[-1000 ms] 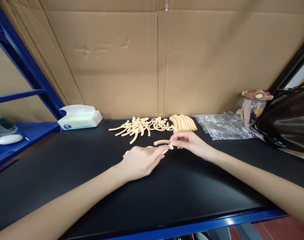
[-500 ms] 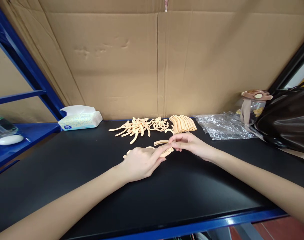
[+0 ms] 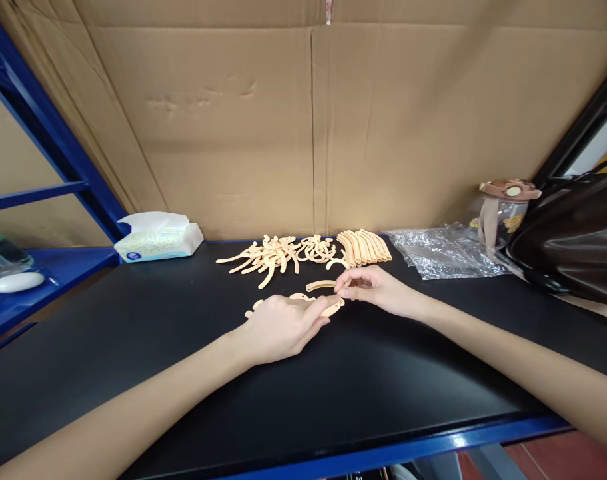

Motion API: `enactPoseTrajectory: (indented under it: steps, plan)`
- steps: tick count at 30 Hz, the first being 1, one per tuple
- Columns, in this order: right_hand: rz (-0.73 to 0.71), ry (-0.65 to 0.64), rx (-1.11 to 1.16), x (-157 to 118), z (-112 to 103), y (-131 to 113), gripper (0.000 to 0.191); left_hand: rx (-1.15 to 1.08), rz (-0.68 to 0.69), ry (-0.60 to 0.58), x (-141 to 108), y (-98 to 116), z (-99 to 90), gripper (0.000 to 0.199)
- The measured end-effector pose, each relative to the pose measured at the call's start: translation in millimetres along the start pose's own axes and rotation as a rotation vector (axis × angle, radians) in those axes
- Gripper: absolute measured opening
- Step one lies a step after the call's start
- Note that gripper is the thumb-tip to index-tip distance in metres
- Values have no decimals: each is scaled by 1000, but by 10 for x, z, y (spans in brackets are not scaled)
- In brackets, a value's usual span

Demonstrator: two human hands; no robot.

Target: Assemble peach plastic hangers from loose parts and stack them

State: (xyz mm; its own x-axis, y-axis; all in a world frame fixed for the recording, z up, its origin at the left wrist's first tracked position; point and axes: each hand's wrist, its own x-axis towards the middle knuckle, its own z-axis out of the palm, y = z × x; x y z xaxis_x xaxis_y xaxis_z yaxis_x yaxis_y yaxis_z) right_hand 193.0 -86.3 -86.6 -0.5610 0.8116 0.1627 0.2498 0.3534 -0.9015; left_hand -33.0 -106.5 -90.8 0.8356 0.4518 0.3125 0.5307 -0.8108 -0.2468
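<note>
My left hand (image 3: 282, 328) lies palm down over a beige plastic piece (image 3: 334, 309) with small holes, its fingers closed along it near the table top. More beige parts show beyond the knuckles and at the left of the palm. My right hand (image 3: 370, 288) is closed in a pinch at the right end of that piece; what sits between its fingertips is too small to make out. A curved beige strip (image 3: 320, 285) shows just behind, its right end meeting the right fingers; I cannot tell whether they touch it.
Farther back on the black table (image 3: 183, 373) lie a heap of curved beige parts (image 3: 273, 253), a pile of smaller hooked ones (image 3: 317, 249) and a row of curved strips (image 3: 364, 248). A tissue pack (image 3: 159, 240) stands left; clear plastic bags (image 3: 440, 252), a bottle (image 3: 508, 210) and a dark bag (image 3: 573, 247) are right.
The right fingertips have shifted very slightly at the end of the beige piece. The left hand keeps its place, and the piles look the same.
</note>
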Motion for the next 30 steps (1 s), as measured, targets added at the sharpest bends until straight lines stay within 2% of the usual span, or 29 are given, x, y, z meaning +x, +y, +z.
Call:
enactPoseTrajectory:
  steps: [11,14,20,24,30]
  plan:
    - [2,115,-76,-16,65,-50,20,10,-59,31,2,15,24,35]
    - [32,121,-19,-7,52,-27,19,-11,-68,52,1,-2,15,37]
    - [81,112,193,-16,33,-15,15,-12,-92,166,-4,-49,23,40]
    - [105,57,261,-31,56,-25,14,-43,-82,172,-10,-78,24,39]
    - [106,65,352,-45,71,-60,16,-62,-78,162,-5,-85,-12,40]
